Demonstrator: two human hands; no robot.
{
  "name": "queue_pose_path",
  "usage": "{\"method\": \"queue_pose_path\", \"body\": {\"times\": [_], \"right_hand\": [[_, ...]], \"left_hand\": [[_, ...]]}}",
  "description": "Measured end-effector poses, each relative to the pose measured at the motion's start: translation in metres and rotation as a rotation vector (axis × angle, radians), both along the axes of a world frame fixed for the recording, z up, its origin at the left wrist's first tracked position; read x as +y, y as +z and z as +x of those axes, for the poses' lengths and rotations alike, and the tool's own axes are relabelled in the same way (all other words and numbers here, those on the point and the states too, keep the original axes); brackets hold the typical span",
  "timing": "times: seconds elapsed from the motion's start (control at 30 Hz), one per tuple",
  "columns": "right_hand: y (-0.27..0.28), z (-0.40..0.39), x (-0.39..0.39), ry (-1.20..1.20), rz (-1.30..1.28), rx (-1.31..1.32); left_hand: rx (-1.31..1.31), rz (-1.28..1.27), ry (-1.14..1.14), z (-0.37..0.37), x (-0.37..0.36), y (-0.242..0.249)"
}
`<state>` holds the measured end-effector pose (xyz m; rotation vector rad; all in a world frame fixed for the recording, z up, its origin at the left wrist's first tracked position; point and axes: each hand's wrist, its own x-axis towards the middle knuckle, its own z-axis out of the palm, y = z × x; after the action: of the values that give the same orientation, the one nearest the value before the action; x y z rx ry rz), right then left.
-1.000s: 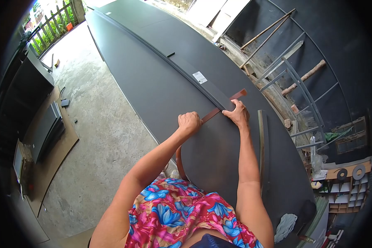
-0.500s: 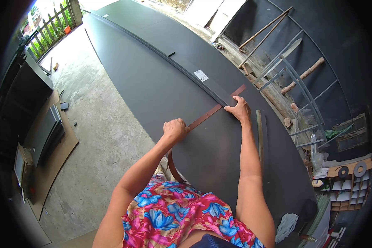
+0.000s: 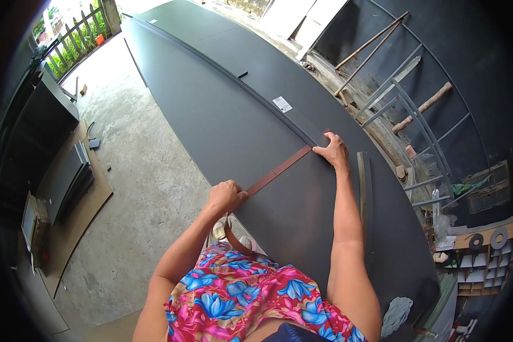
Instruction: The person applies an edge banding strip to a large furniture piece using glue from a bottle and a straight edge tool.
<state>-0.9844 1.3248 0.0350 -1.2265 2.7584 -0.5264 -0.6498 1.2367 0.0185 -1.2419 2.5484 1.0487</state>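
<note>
With the left hand (image 3: 227, 196) drawn farther out from the right one, a longer stretch of the brown band (image 3: 275, 172) now runs straight between them. That left hand is closed around the band, fingers curled over, just beside the edge of the dark surface (image 3: 188, 102); below it the slack curls in a loop near the person's lap, close to the shoes (image 3: 219, 230). Moving right, the band lies flat up to the near end of the long dark strips (image 3: 256, 96) and seems to pass under them. There the right hand (image 3: 334, 151) pinches that end, thumb on the near side and fingers opposite. Only a bit of band peeks out beyond it, much less than before, so I'd judge it's sliding through as the right hand steadies the strips. Farther right, just beside the right forearm, lies a narrow greenish strip (image 3: 363, 188).
</note>
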Motion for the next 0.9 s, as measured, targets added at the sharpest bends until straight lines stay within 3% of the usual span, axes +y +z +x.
{"method": "queue_pose_path", "body": {"times": [0.47, 0.57, 0.77, 0.9], "right_hand": [[-0.007, 0.004, 0.003, -0.009, 0.050, 0.072], [-0.016, 0.009, 0.010, 0.008, -0.042, 0.205], [-0.013, 0.051, 0.027, 0.178, -0.251, 0.280], [-0.003, 0.100, 0.045, 0.371, -0.317, 0.124]], "left_hand": [[0.062, 0.041, 0.093, 0.002, 0.019, -0.001], [0.062, 0.006, 0.107, 0.002, 0.020, 0.001], [0.088, -0.063, 0.156, 0.004, 0.026, -0.001], [0.107, -0.092, 0.170, 0.007, 0.032, -0.003]]}}
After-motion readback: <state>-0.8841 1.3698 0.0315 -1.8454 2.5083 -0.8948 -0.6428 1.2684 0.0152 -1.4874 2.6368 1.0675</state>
